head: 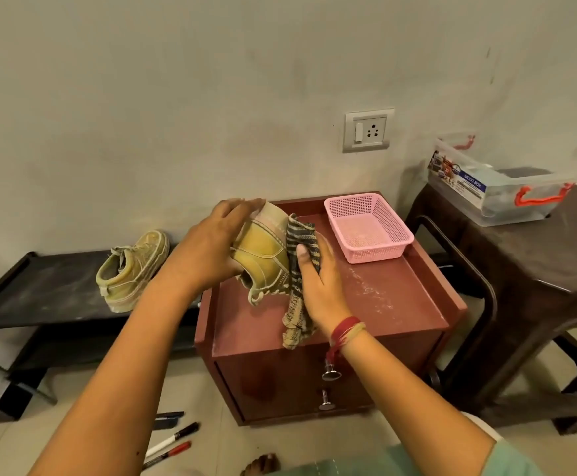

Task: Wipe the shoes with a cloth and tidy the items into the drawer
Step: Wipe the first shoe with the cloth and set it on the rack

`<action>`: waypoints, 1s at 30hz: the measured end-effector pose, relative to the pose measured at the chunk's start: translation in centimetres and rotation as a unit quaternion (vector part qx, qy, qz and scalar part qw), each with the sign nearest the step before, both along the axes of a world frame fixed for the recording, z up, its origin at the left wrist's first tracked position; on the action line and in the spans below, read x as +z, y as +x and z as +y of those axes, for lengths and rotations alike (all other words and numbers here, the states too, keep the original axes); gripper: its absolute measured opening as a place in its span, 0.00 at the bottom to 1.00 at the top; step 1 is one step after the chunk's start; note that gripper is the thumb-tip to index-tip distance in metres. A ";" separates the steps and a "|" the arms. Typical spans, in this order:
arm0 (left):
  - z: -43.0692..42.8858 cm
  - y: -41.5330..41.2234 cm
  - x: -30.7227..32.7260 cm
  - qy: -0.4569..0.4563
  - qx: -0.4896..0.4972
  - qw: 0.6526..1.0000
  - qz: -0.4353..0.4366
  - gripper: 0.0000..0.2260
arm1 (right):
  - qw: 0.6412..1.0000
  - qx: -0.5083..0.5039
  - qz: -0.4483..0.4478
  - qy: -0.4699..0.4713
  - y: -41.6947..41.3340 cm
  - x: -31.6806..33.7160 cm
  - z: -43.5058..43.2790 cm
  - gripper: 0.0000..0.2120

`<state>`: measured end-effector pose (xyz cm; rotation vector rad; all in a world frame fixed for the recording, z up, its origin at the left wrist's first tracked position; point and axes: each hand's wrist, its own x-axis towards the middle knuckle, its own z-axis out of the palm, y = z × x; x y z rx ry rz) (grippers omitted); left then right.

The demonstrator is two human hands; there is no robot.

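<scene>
Both hands are busy with one shoe, held over a small red-brown cabinet (400, 304). The left hand (211, 242) grips a yellow-tan shoe (263, 250), fingers wrapped over its pale sole, and holds it tilted in the air just above the cabinet top. The right hand (318, 286) holds a striped cloth (302, 235) with the thumb on top, pressing it against the right side of the shoe. The loose end of the cloth hangs down to the near edge of the cabinet.

A second shoe (132, 269) of the same kind, dusty-looking, sits on a low black shelf (40, 290) to the left, well apart from the hands. A pink basket (380, 250) stands on the far right corner of the cabinet top, with whitish dust on the surface near it. On the near face of the cabinet, two drawers are closed, each with a metal knob (330, 372). Several pens (173, 441) lie on the floor at the near left.

The task appears to be at an early stage. The first shoe is being wiped, and the second looks not yet cleaned. Tidying seems not to have begun, since the pens are on the floor and the drawers are closed.
</scene>
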<state>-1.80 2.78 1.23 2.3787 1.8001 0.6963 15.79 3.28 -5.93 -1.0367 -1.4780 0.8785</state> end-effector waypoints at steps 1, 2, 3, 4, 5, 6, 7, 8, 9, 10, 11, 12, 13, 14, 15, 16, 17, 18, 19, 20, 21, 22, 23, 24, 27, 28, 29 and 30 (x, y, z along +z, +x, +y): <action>0.0 -0.1 -0.1 0.013 0.007 1.000 -0.014 0.42 | 1.000 0.007 0.001 -0.011 0.2 0.3 0.1 0.20; 0.0 -0.2 -0.3 0.023 0.007 0.999 -0.024 0.39 | 1.000 0.018 -0.001 -0.018 0.3 0.5 0.3 0.19; 0.2 -0.5 -0.3 0.028 0.000 0.999 -0.031 0.38 | 0.999 0.030 -0.003 -0.018 0.5 0.6 0.5 0.17; 0.4 -0.8 -0.3 0.025 -0.012 0.999 -0.039 0.37 | 0.999 0.039 -0.004 -0.013 0.6 0.7 0.8 0.14; 0.6 -1.0 -0.2 0.015 -0.021 0.999 -0.046 0.36 | 0.999 0.042 -0.005 -0.006 0.7 0.6 1.1 0.12; 0.8 -1.3 -0.2 0.007 -0.025 0.999 -0.045 0.36 | 0.999 0.041 -0.006 -0.002 0.7 0.5 1.4 0.11; 1.1 -1.3 -0.1 0.008 -0.021 0.999 -0.032 0.35 | 0.999 0.036 -0.005 -0.003 0.6 0.3 1.6 0.11; 1.4 -1.3 -0.1 0.017 -0.003 1.000 -0.011 0.34 | 0.999 0.033 -0.001 -0.004 0.6 0.2 1.7 0.12; 1.6 -1.1 -0.2 0.033 0.026 0.999 0.004 0.31 | 1.000 0.025 0.001 -0.003 0.5 0.0 1.8 0.13; 1.8 -1.1 -0.4 0.047 0.061 0.997 0.002 0.28 | 1.000 0.019 0.001 -0.001 0.5 -0.1 1.7 0.15; 1.8 -0.9 -0.5 0.049 0.098 0.994 -0.025 0.25 | 1.000 0.011 -0.003 0.005 0.4 -0.2 1.6 0.18; 1.8 -0.7 -0.8 0.037 0.135 0.987 -0.082 0.22 | 1.000 0.006 -0.013 0.013 0.3 -0.2 1.5 0.19; 1.8 -0.6 -1.0 0.005 0.170 0.972 -0.160 0.19 | 0.999 0.001 -0.026 0.026 0.3 -0.3 1.3 0.18; 1.7 -0.4 -1.2 -0.041 0.194 0.945 -0.259 0.17 | 0.998 -0.002 -0.040 0.040 0.2 -0.4 1.2 0.18; 1.6 -0.3 -1.2 -0.085 0.211 0.904 -0.362 0.15 | 0.998 -0.005 -0.051 0.047 0.1 -0.5 1.0 0.17; 1.5 -0.3 -1.1 -0.122 0.221 0.854 -0.454 0.14 | 0.997 -0.003 -0.058 0.047 -0.1 -0.5 0.9 0.17; 1.3 -0.3 -0.8 -0.156 0.227 0.809 -0.519 0.13 | 0.997 0.000 -0.063 0.046 -0.2 -0.6 0.8 0.18; 1.0 -0.2 -0.3 -0.183 0.227 0.775 -0.561 0.12 | 0.997 0.006 -0.068 0.047 -0.3 -0.7 0.7 0.20; 0.5 0.0 0.1 -0.196 0.221 0.759 -0.581 0.08 | 0.996 0.012 -0.073 0.049 -0.4 -0.8 0.6 0.24; 0.1 0.3 0.4 -0.207 0.210 0.755 -0.586 0.05 | 0.995 0.019 -0.077 0.052 -0.6 -0.9 0.5 0.27; -0.2 0.7 0.6 -0.220 0.202 0.764 -0.571 0.11 | 0.995 0.026 -0.081 0.056 -0.8 -0.9 0.4 0.30; -0.1 1.1 0.6 -0.229 0.200 0.786 -0.538 0.21 | 0.994 0.034 -0.085 0.059 -1.0 -1.0 0.3 0.31; 0.0 1.5 0.3 -0.229 0.209 0.806 -0.504 0.32 | 0.994 0.043 -0.082 0.060 -1.1 -1.0 0.2 0.31; 0.3 1.9 0.0 -0.213 0.236 0.821 -0.475 0.40 | 0.995 0.058 -0.065 0.052 -1.0 -0.9 0.2 0.28; 1.1 2.1 -1.3 -0.140 0.279 0.829 -0.465 0.41 | 0.990 0.116 0.065 -0.044 0.0 0.4 0.0 0.12; 1.2 2.0 -1.4 -0.125 0.272 0.832 -0.467 0.37 | 0.984 0.109 0.116 -0.079 0.6 1.0 0.1 0.10; 1.2 1.9 -1.6 -0.115 0.253 0.840 -0.466 0.36 | 0.978 0.084 0.162 -0.103 1.4 1.6 0.3 0.09; 1.2 1.7 -1.6 -0.102 0.227 0.857 -0.452 0.36 | 0.972 0.051 0.201 -0.109 2.3 2.4 0.6 0.09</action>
